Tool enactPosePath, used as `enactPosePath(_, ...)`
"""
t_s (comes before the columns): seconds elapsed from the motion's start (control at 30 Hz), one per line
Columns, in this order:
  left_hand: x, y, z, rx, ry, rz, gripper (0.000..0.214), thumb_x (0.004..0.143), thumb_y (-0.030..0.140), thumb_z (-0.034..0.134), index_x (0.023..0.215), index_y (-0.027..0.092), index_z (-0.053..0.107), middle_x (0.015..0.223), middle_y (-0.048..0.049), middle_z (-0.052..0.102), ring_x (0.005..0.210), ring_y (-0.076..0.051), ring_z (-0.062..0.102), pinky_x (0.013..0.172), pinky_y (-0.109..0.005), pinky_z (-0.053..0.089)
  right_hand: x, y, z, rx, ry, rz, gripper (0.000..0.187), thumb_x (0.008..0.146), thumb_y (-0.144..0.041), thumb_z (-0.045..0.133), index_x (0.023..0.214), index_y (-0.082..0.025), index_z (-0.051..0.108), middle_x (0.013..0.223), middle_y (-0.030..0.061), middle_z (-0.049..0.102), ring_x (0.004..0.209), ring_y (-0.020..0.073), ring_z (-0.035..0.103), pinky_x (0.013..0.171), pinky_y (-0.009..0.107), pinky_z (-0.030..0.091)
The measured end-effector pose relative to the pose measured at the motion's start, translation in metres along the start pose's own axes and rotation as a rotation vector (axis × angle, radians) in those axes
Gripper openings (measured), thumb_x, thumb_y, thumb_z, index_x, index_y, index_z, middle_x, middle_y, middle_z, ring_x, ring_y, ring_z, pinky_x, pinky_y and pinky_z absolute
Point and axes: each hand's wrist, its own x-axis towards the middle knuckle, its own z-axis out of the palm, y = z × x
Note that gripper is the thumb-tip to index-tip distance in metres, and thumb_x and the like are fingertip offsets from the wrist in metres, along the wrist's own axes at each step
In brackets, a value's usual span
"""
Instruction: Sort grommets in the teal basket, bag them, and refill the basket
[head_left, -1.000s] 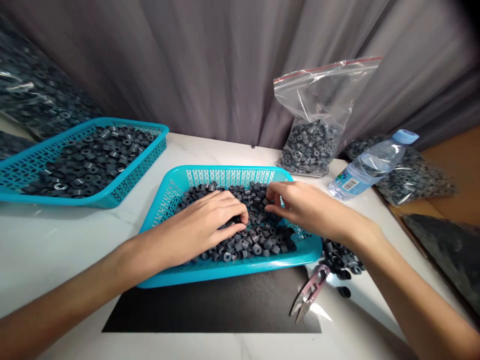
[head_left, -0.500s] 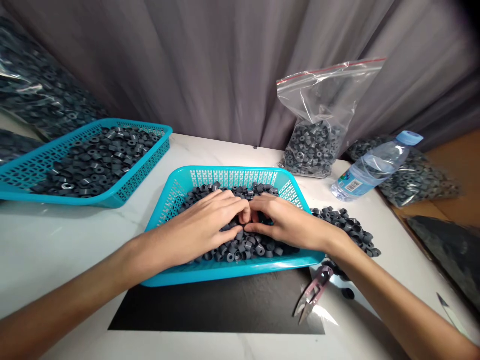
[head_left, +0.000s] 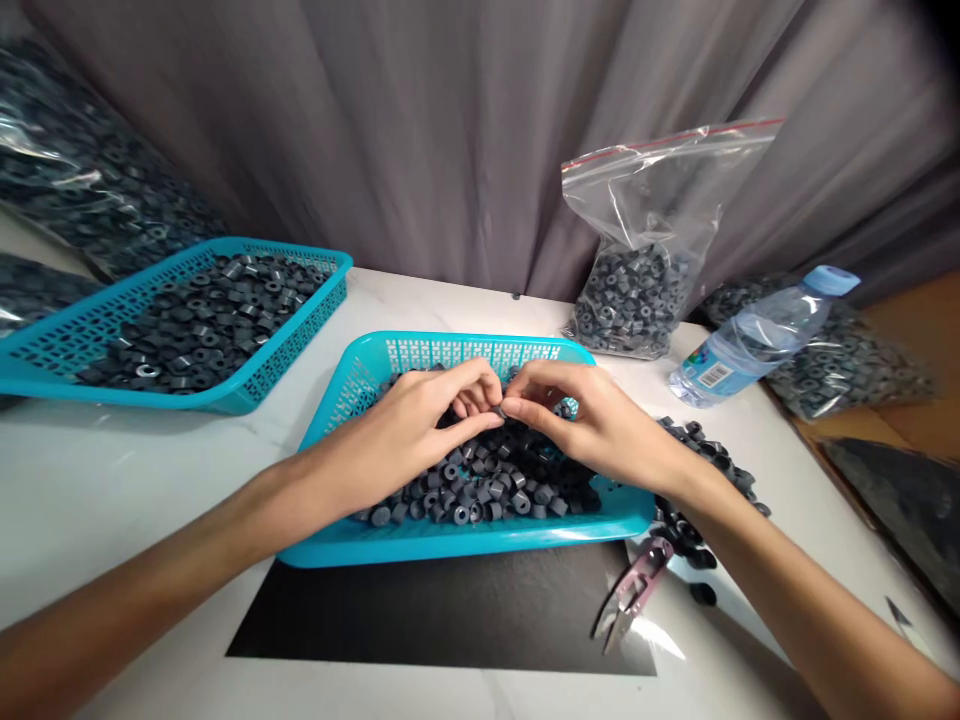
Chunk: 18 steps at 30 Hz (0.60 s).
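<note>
A turquoise plastic basket (head_left: 352, 385) in front of me holds a heap of small dark grey ring-shaped parts (head_left: 487, 480). My left hand (head_left: 420, 425) and my right hand (head_left: 585, 420) are raised just above the heap, fingertips meeting. Between them they pinch one small grey ring part (head_left: 499, 410). Both hands have their fingers curled and closed around that spot.
A second turquoise basket (head_left: 60, 335) of grey rings stands at the left. A zip bag of rings (head_left: 637, 290), a water bottle (head_left: 757, 340) and more filled bags (head_left: 847, 350) sit at the right. Loose rings (head_left: 712, 470) and thread snips (head_left: 634, 590) lie beside the black mat (head_left: 450, 610).
Both hands have lifted from the heap and come together, now pinching a single ring between their fingertips. Half a second ago they lay lower on the parts.
</note>
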Motion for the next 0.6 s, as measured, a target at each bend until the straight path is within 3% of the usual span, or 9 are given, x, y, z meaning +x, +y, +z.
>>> enactPosePath(0.23,0.0005,0.0020,-0.0052,-0.051,0.014,-0.058,0.008,0.097,0.029,0.067,0.100,0.022,0.063,0.088,0.0058,0.072,0.082,-0.010,0.070,0.077,-0.021,0.052,-0.0019,-0.0052,0.0048,-0.083,0.109,-0.022,0.016,0.101,-0.026,0.059,0.091,-0.018,0.067,0.088,0.0023,0.068,0.082,0.0156,0.061,0.075,0.029,0.045)
enactPosePath(0.43,-0.0006,-0.0013,-0.0065,-0.092,0.036,-0.037,0.013,0.098,0.033,0.066,0.101,0.021,0.065,0.092,0.0045,0.073,0.085,-0.010,0.070,0.079,-0.021,0.053,-0.0047,-0.0062,0.0070,-0.108,0.081,-0.036,0.018,0.100,-0.036,0.063,0.102,-0.018,0.068,0.091,0.0012,0.067,0.081,0.0143,0.061,0.074,0.027,0.045)
enactPosePath(0.6,0.0001,0.0004,-0.0063,-0.016,0.086,-0.064,0.014,0.097,0.035,0.067,0.095,0.022,0.071,0.091,0.0056,0.075,0.083,-0.010,0.068,0.078,-0.021,0.050,-0.0049,-0.0075,0.0094,-0.173,0.026,-0.006,0.025,0.107,-0.032,0.049,0.100,-0.018,0.069,0.095,0.0036,0.071,0.088,0.0168,0.064,0.081,0.030,0.045)
